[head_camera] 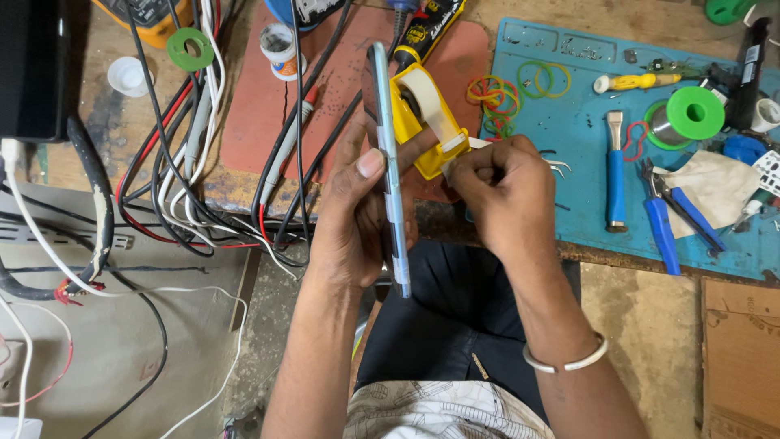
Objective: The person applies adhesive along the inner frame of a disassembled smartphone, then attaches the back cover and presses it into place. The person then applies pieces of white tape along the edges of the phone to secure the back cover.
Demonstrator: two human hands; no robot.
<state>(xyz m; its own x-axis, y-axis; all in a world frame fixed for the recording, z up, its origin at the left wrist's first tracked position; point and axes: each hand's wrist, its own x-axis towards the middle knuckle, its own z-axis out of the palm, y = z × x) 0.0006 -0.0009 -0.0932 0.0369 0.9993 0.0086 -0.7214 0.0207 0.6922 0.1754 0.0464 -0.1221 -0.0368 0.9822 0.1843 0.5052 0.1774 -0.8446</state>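
My left hand (pixel 357 213) grips a light blue smartphone (pixel 388 167) held on edge, thumb pressed on its side; pieces of white tape are stuck along the phone's edge. My right hand (pixel 500 193) pinches the free end of white tape (pixel 455 146) coming off a roll in a yellow tape dispenser (pixel 414 114). The dispenser sits on the bench just behind the phone, on a reddish mat (pixel 260 106).
A blue work mat (pixel 585 187) at right carries blue-handled pliers (pixel 670 219), a blue-handled tool (pixel 616 171), rubber bands (pixel 496 97), a green solder spool (pixel 695 112) and a cloth (pixel 715 183). A tangle of wires (pixel 187 162) lies at left. A small white pot (pixel 280 50) stands behind.
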